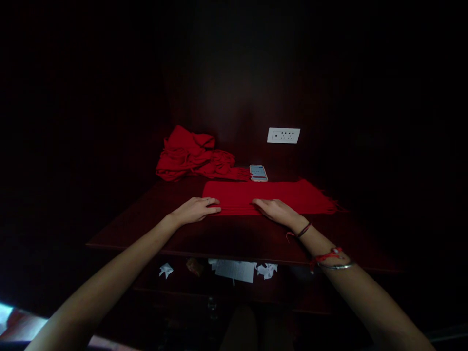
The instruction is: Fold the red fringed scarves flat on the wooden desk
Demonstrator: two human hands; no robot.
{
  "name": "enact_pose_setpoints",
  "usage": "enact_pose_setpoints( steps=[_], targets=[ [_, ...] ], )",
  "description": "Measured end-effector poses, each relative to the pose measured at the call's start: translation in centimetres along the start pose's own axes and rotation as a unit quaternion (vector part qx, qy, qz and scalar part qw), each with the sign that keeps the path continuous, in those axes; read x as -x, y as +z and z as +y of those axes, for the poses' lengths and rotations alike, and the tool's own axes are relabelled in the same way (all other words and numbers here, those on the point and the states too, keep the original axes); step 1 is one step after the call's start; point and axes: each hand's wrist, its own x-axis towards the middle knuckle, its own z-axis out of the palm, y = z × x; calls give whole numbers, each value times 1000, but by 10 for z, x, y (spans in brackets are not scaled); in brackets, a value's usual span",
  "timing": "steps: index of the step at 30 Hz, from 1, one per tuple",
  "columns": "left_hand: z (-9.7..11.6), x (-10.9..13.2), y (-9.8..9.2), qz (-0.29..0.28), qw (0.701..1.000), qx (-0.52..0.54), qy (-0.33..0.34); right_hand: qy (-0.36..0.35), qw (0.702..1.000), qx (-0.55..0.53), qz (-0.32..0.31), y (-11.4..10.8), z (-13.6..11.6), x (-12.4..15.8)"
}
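Note:
A red fringed scarf [237,193] lies folded into a long flat strip on the dark shelf, its fringe at the right end. On its near left corner rests my left hand [195,209], fingers and thumb stretched out over the cloth, a ring on one finger. My right hand [276,210] lies on the near edge around the middle of the strip, with its fingers extended to the left; their undersides are hidden. Both hands press on the fabric from above. Behind, to the left, a second red scarf [190,156] sits in a loose, crumpled heap.
A phone [259,173] with a lit screen lies by the back wall, beneath a white socket plate [283,135]. The dark wooden shelf [146,236] has a front edge; on a lower level are papers [234,271] and crumpled white scraps [266,270].

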Motion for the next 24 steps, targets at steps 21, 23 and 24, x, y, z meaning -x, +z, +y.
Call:
enact_pose_setpoints(
  steps=[21, 23, 24],
  targets=[
    [-5, -1, -3, -5, 998, 55, -19, -43, 997, 57, 26, 1, 16, 15],
    [-6, 0, -2, -9, 999, 41, -16, -49, 996, 49, 57, -1, 17, 16],
    [-5, 1, -3, -9, 999, 36, -17, -52, 995, 41, 71, -2, 16, 17]
  ],
)
